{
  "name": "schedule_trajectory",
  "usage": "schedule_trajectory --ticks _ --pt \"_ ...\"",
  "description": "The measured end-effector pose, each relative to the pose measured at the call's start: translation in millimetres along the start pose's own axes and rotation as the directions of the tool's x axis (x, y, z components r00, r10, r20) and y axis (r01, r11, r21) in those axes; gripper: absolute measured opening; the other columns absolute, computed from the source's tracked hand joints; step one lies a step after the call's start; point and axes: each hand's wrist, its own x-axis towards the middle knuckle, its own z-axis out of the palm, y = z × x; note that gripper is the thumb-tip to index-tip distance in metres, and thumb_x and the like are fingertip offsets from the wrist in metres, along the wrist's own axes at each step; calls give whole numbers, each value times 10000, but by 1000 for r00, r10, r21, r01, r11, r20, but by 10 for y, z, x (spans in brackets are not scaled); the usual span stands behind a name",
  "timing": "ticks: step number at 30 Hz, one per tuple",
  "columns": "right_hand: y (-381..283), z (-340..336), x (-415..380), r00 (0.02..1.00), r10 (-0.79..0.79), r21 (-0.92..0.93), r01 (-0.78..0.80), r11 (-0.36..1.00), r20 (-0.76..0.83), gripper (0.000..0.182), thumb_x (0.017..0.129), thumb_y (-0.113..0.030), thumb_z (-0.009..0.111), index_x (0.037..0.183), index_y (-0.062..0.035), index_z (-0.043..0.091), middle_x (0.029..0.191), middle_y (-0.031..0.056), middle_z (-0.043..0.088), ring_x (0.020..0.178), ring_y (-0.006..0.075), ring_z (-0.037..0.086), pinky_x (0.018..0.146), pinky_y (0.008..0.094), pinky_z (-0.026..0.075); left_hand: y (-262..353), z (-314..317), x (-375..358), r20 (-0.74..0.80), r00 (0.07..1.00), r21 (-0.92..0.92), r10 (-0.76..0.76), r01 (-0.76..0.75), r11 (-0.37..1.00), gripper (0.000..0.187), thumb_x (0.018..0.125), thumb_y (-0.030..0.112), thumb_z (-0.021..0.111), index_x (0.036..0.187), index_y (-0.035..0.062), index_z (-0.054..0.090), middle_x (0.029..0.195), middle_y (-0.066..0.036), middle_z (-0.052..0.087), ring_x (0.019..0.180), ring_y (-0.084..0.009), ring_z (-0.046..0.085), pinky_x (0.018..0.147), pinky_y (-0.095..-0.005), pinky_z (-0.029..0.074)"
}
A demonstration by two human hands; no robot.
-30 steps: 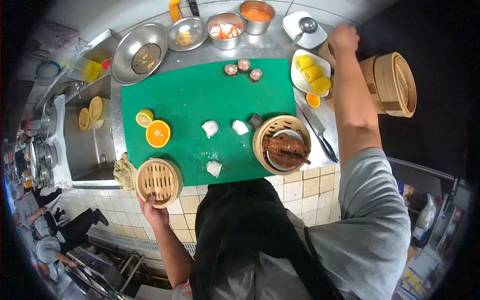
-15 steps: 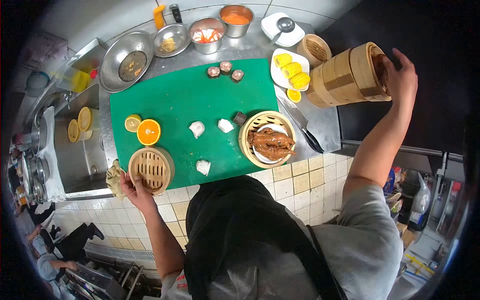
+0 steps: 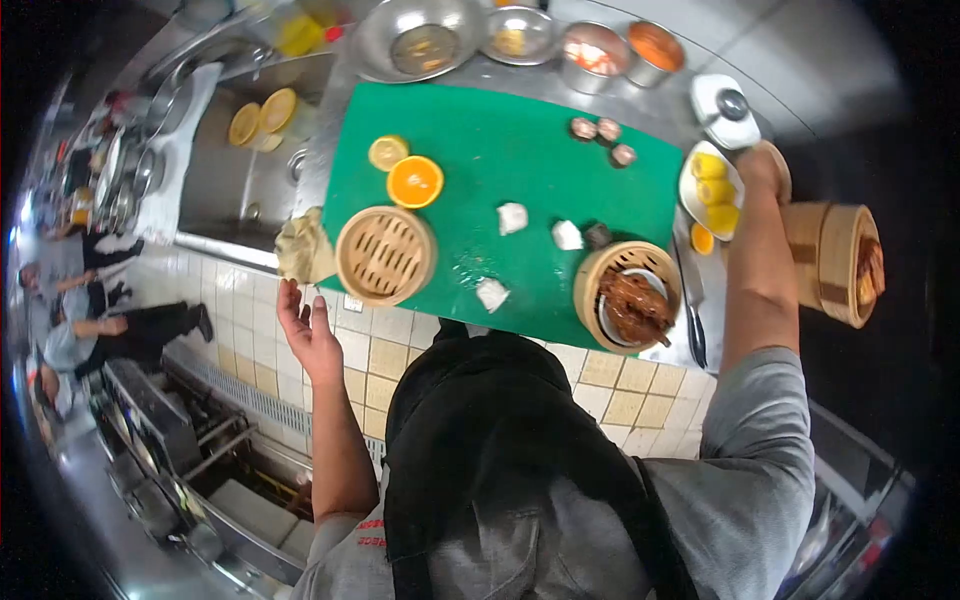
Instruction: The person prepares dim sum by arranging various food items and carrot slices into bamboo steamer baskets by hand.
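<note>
Your left grip (image 3: 312, 338) is wide and empty beside the bamboo steamer basket (image 3: 387, 250) at the near-left corner of the cutting board (image 3: 470, 150); your right grip (image 3: 762, 174), beyond the board's right edge, is unreadable. Bumping that seemingly overhanging basket could topple it.

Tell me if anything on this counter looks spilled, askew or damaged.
Wet-looking specks dot the green board beside the nearest white piece, possibly a drip. The brown food at the board's right juts past the rim of its bamboo steamer, so it looks askew. I see nothing broken.
</note>
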Motion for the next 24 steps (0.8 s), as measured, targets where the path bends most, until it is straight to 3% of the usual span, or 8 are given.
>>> schedule_trajectory --ticks 5,6,9,11,17,22,23,24 --pt "111 -246 157 991 -134 -566 121 815 20 242 889 -247 604 953 -65 749 987 165 717 931 294 700 804 412 560 -309 -453 -73 -120 991 -32 -60 57 998 548 924 48 578 1436 69 385 1432 -130 452 1283 -248 436 1054 -383 364" --pt "183 -318 205 997 -68 -531 39 846 -34 261 874 -280 626 937 -59 749 955 172 720 903 298 705 797 411 561 -346 -522 -52 -131 988 -62 -78 70 996 541 922 43 580 1429 59 390 1426 -133 455 1267 -244 444 1041 -368 380" --pt "434 -392 212 839 172 200 -77 977 -516 330 844 -320 634 969 -27 722 971 216 701 944 360 678 816 429 543 -402 -627 91 -147 987 -55 -67 60 997 510 913 58 593 1397 39 433 1395 -128 483 1222 -227 468 1003 -344 410" --pt "68 -1211 -411 804 301 412 -78 908 -513 395 853 -303 589 1078 13 663 1004 264 672 973 415 644 839 460 519 -413 -658 282 -128 990 -66 -62 54 996 495 909 87 605 1380 41 460 1382 -104 505 1211 -212 479 975 -330 420" --pt "-1164 -2146 -2130 739 118 651 492 578 -663 245 939 -104 561 1141 31 595 1048 199 647 1014 290 640 881 360 477 -683 -661 1455 74 997 -178 -6 19 984 434 911 118 639 1323 28 536 1238 -100 582 1114 -180 544 890 -309 470" --pt "-2388 -2313 -3475 772 -15 690 576 439 -635 175 951 41 501 1118 17 546 1027 76 566 1018 153 555 913 283 431 -900 -416 2820 265 960 -132 91 -58 990 411 906 178 655 1281 27 583 1211 -129 638 1038 -206 614 868 -321 502" --pt "-2524 -2270 -3628 732 -85 577 597 558 -676 183 940 42 523 1120 15 546 1022 70 558 1001 144 543 902 273 429 -897 -357 3092 268 958 -139 102 -66 988 411 906 178 655 1281 27 583 1211 -129 638 1038 -206 614 868 -321 502" --pt "-2854 -2390 -3897 770 9 684 562 464 -638 200 857 50 595 1054 22 583 961 129 569 928 278 563 850 338 441 -879 -296 3322 302 948 -57 102 -89 994 436 910 236 651 1280 16 583 1176 -141 655 1027 -209 630 878 -323 500"
